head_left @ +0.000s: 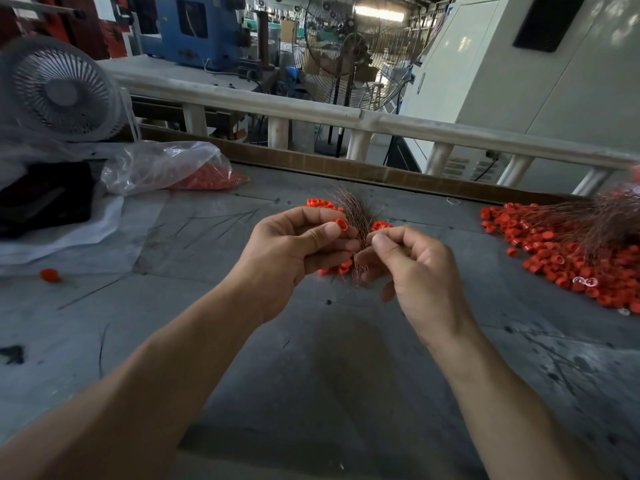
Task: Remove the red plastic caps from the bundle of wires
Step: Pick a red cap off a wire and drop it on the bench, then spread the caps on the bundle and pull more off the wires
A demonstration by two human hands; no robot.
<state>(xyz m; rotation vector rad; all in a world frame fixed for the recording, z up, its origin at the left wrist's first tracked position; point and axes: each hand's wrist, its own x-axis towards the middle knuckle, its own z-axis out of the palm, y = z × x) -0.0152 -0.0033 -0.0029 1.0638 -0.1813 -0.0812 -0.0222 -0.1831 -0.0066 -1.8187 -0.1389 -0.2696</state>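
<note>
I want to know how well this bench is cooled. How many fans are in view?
2. A white desk fan stands at the table's far left; a large pedestal fan stands on the floor beyond the railing. Others may be hidden.

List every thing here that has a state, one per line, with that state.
left hand: grips the wire bundle, a red cap at its thumb tip
right hand: fingers curled, pinching at the bundle
wire bundle: held above the table, upper ends splayed
red cap: at the left thumb, open side showing
plastic bag: lying open, red caps inside
white fan: blades look still
</note>
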